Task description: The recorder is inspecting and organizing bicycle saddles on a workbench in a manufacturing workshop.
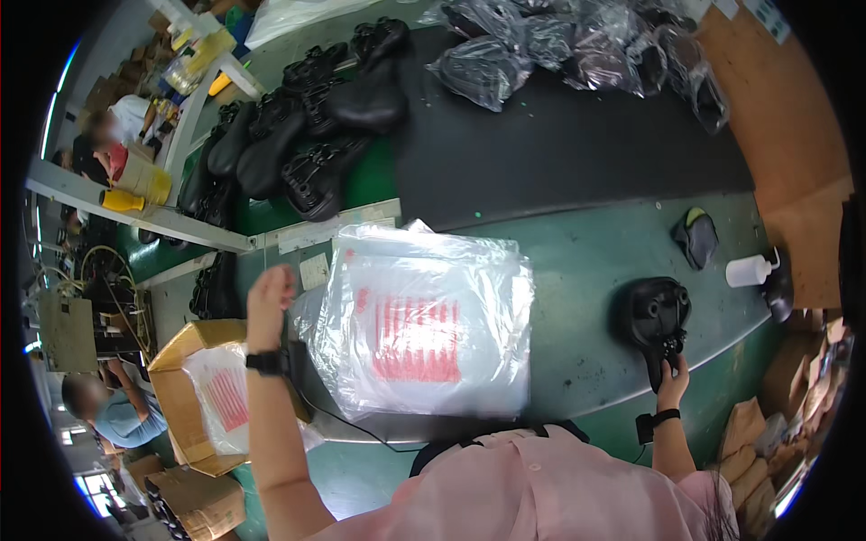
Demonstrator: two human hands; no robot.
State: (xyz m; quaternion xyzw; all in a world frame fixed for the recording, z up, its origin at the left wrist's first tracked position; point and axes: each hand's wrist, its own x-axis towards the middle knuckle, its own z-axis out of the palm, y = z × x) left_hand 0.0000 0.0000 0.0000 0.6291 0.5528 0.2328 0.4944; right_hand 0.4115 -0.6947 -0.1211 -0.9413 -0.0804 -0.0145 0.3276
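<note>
My right hand (673,377) grips the narrow nose of a black bicycle saddle (654,317) lying upside down on the green table (577,261) at the right. My left hand (269,296) is raised at the left edge of a stack of clear plastic bags with red print (424,325), fingers curled; I cannot tell whether it pinches a bag. Both wrists wear black bands.
Several bare black saddles (298,135) are piled at the back left. Bagged saddles (577,45) lie on a dark belt (559,144). A white squeeze bottle (750,269) and a small dark pouch (695,236) sit at the right. An open carton of bags (212,397) stands left. Other people work at the far left.
</note>
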